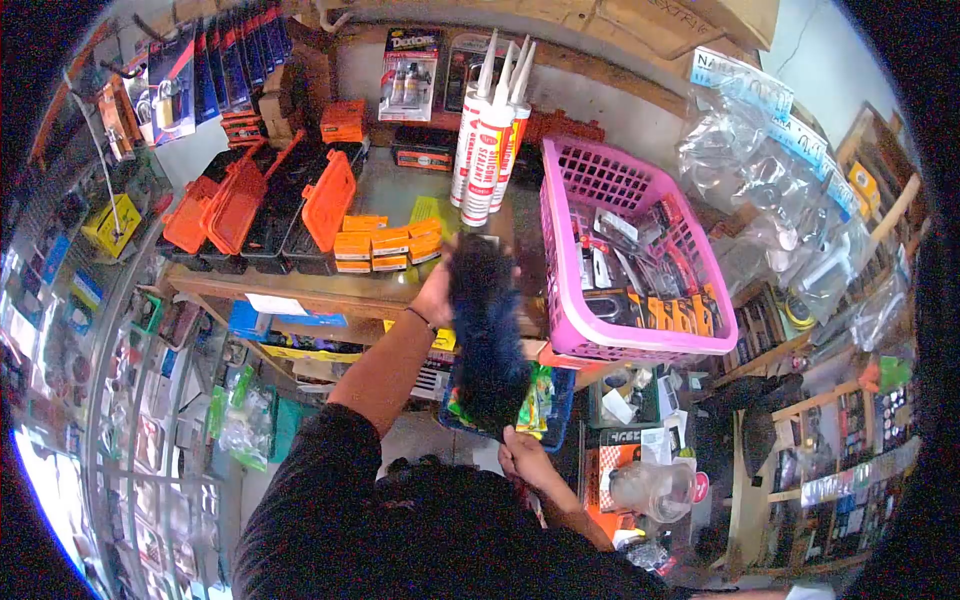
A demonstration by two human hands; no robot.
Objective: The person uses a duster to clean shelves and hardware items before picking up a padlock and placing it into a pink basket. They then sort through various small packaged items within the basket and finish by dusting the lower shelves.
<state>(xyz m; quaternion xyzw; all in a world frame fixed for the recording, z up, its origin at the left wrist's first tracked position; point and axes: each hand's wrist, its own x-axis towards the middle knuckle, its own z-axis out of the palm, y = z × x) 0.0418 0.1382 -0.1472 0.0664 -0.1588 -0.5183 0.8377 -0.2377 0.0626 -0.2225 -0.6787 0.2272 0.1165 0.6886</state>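
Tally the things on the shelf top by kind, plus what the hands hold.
Sealant tubes: 3, standing upright
Pink basket: 1
Open orange-lidded cases: 3
Dark fluffy duster: 1, left hand near its top, right hand at its handle end
Total: 8

dark blue-black duster (487,335), pink basket (560,270), orange cases (330,197), white-red sealant tubes (487,140)
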